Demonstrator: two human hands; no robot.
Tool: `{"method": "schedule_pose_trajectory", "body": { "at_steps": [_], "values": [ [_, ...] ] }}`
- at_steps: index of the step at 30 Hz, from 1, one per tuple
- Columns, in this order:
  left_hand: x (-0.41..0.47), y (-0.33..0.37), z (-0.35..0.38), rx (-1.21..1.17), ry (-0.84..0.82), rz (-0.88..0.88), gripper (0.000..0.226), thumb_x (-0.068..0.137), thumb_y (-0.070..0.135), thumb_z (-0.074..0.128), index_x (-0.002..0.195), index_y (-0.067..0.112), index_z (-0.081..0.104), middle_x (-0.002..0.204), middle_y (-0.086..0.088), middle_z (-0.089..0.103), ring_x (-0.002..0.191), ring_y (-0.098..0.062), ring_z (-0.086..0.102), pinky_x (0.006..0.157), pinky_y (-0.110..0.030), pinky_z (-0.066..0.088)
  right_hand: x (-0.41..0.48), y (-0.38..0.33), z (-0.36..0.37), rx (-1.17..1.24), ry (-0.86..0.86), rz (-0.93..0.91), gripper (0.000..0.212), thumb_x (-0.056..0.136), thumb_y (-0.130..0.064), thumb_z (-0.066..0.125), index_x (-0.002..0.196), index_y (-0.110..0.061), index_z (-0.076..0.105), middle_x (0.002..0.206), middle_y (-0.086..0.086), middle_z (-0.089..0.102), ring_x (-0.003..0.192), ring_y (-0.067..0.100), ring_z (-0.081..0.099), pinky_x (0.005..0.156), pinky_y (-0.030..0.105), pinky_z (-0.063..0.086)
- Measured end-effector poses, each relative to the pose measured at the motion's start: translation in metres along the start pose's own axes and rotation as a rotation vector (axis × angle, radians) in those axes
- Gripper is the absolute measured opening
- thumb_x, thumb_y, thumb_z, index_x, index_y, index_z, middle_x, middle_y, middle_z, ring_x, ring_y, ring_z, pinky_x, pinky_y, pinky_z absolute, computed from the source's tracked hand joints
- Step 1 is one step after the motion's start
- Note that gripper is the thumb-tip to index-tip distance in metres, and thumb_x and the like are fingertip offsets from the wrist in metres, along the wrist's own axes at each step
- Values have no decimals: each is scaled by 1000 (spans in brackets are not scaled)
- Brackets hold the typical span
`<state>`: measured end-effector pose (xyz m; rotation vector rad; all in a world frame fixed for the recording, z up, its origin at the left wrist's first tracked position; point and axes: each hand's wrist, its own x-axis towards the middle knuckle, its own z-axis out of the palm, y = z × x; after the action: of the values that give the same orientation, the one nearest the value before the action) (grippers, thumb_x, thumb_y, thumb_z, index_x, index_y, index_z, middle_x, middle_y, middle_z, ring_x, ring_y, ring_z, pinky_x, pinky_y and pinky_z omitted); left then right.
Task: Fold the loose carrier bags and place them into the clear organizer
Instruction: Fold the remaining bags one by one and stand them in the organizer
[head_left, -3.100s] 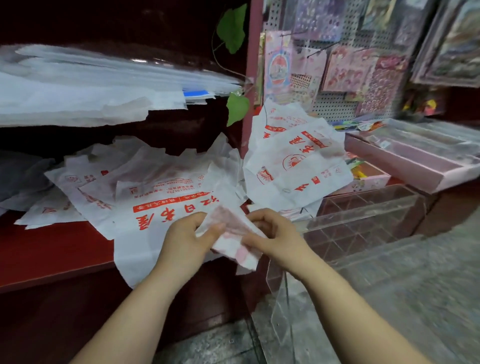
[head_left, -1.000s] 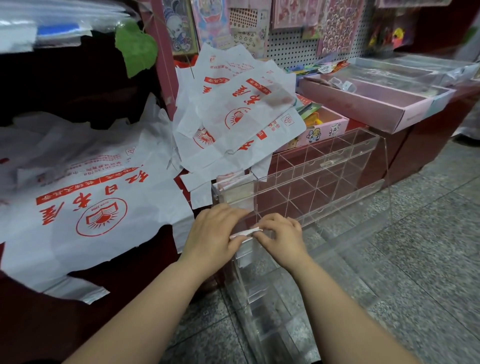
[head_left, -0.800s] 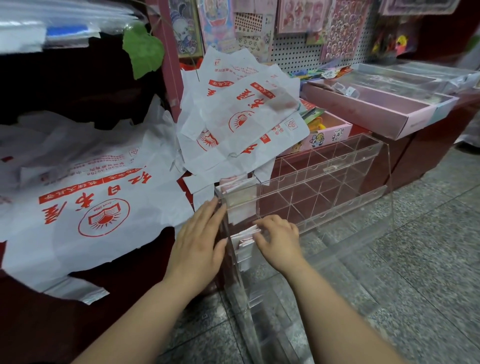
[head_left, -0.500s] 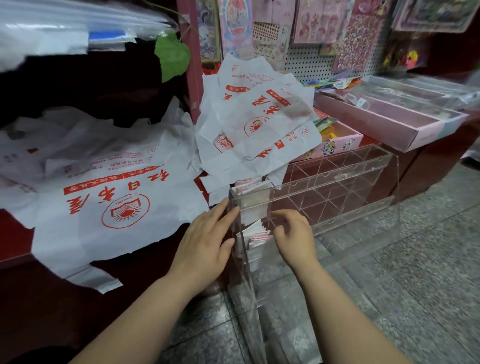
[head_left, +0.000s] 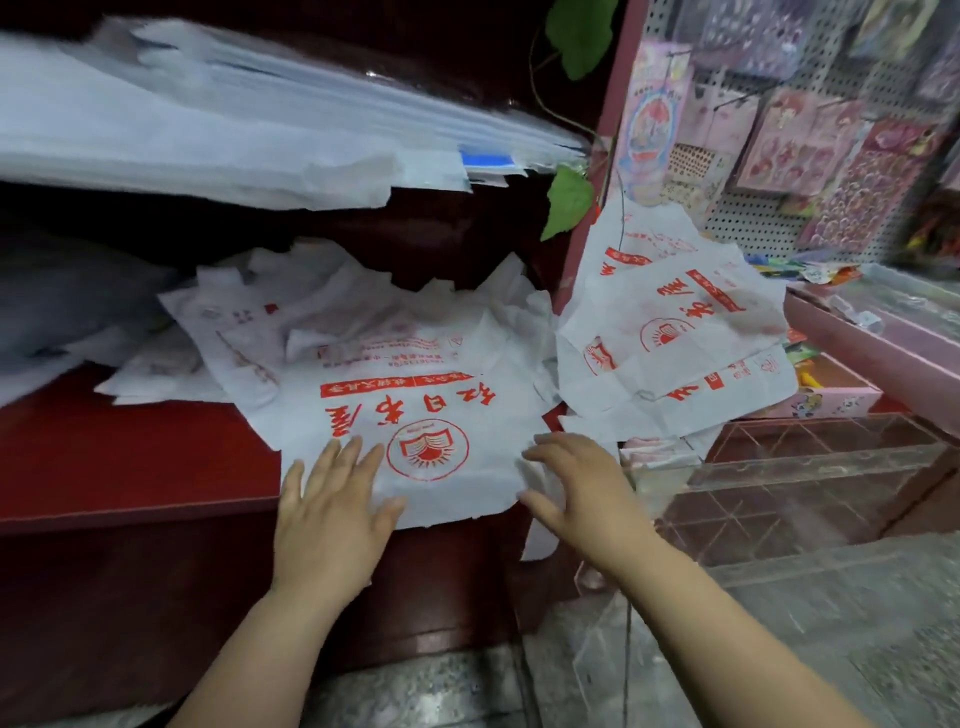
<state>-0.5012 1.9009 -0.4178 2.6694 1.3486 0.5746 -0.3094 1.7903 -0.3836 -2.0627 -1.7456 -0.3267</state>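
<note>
Half a second ago both hands were at the clear organizer (head_left: 810, 478), the right one pushing a folded bag into a compartment and the left flat against its side wall. Now both have left it and come to the loose carrier bag (head_left: 415, 415) lying topmost on the red shelf (head_left: 130, 452). The left hand (head_left: 332, 509) lies flat on the bag's near edge, fingers straight and spread. The right hand (head_left: 576, 493) is at the bag's right edge, fingers apart and loosely bent, pinching nothing (whether it touches the film cannot be told).

The bag is thin, white, creased plastic film with red characters and a round red emblem; its near edge hangs over the shelf front. More such bags lie crumpled behind it, and a second pile (head_left: 675, 332) sits beyond the red post. The organizer is stiff transparent sheet divided into square cells, standing just right of the hands; folded bags (head_left: 654, 447) show at its top left corner.
</note>
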Motion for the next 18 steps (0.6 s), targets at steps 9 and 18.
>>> {"method": "schedule_pose_trajectory", "body": {
  "at_steps": [9, 18],
  "values": [
    [3, -16, 3, 23, -45, 63, 58, 79, 52, 33, 101, 14, 71, 107, -8, 69, 97, -26, 67, 89, -35, 27, 80, -14, 15, -79, -315, 620, 49, 86, -33, 53, 125, -7, 40, 126, 11, 50, 116, 30, 46, 92, 33, 37],
    [2, -24, 2, -155, 59, 107, 50, 79, 48, 37, 99, 18, 71, 108, -4, 69, 110, -15, 51, 91, -32, 25, 75, -2, 14, 210, -269, 658, 40, 75, -2, 53, 51, -14, 23, 55, 2, 23, 52, 15, 21, 48, 25, 17]
  ]
}}
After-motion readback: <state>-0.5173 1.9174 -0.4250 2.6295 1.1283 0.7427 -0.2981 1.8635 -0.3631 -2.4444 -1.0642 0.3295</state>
